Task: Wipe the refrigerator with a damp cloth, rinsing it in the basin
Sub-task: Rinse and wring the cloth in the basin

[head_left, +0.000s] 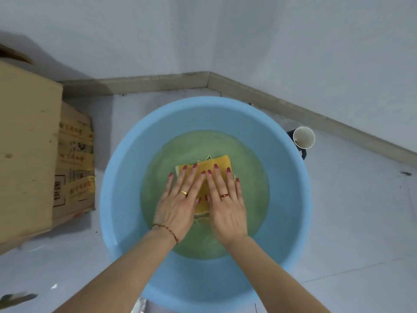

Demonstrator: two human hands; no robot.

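Two hands lie flat with straight, spread fingers on a folded yellow cloth (222, 164) that sits in shallow greenish water at the middle of a round blue basin (126, 154) on the pale floor: the left hand (179, 203) covers the cloth's left part and the right hand (225, 204) its right part, thumbs nearly meeting over it. A taped cardboard box (29, 141) stands just left of the basin, and a white paper cup (304, 137) stands by the basin's far right rim, near the corner skirting board (158, 83).
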